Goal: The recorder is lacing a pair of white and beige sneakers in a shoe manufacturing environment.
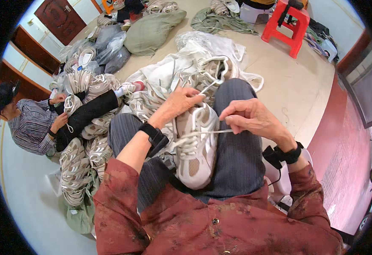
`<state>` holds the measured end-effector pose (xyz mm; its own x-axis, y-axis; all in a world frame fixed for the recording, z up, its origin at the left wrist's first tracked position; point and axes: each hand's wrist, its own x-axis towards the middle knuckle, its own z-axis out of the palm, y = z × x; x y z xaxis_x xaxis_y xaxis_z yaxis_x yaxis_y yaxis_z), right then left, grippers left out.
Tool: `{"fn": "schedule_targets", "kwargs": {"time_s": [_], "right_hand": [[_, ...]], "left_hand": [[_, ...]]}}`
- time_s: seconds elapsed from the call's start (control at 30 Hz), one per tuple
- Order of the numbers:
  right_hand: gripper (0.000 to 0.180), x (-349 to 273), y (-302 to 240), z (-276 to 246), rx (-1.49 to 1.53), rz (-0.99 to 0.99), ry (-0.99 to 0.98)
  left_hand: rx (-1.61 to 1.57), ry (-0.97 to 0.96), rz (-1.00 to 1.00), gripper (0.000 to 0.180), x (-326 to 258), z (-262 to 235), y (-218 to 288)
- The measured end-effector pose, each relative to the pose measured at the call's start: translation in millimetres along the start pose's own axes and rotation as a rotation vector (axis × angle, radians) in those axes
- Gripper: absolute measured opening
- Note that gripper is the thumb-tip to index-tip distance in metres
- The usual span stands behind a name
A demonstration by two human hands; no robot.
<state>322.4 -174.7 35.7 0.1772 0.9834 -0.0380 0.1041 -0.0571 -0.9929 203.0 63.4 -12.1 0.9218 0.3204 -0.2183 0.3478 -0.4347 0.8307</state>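
Note:
A white and beige sneaker (198, 163) rests on my lap, its toe toward me. White laces (189, 144) cross its front. My right hand (247, 119), on the shoe's right, is closed in a pinch on a shoelace (215, 132) drawn taut sideways from the eyelets. At the shoe's upper left edge, near its opening, my left hand (182, 102) is closed, fingertips pressed together on a white lace (209, 88) that runs up and away. Part of that grip is hidden behind the fingers. Both wrists wear black straps.
Another person (32, 119) sits at left, handling a similar shoe (72, 104). Piled sneakers (76, 163) lie around us, with a white sack (160, 70) ahead. A green sack (154, 34) and a red stool (287, 27) stand farther off.

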Motion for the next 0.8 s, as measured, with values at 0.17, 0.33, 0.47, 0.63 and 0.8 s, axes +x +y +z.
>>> {"fn": "schedule_targets", "kwargs": {"time_s": [0.17, 0.33, 0.47, 0.63, 0.8], "right_hand": [[0.014, 19.9, -23.0, -9.6, -0.093, 0.187, 0.071], [0.014, 53.1, -11.7, -20.8, -0.394, -0.060, 0.061], [0.034, 73.1, -6.5, -15.8, -0.642, -0.156, -0.095], [0.032, 95.2, -3.5, -21.7, -0.699, -0.084, -0.314], [0.020, 112.9, 8.8, -17.2, -0.652, -0.094, -0.344]], "left_hand": [[0.056, 0.034, 0.082, 0.041, -13.6, 12.2, 11.8], [0.086, 0.094, 0.147, 0.042, -29.1, 2.5, 11.7], [-0.047, 0.063, 0.075, 0.046, -41.5, -7.1, 14.8], [-0.076, 0.084, 0.128, 0.035, -52.1, -16.2, 8.1], [-0.128, 0.045, 0.088, 0.028, -58.8, -25.4, 17.0]]}}
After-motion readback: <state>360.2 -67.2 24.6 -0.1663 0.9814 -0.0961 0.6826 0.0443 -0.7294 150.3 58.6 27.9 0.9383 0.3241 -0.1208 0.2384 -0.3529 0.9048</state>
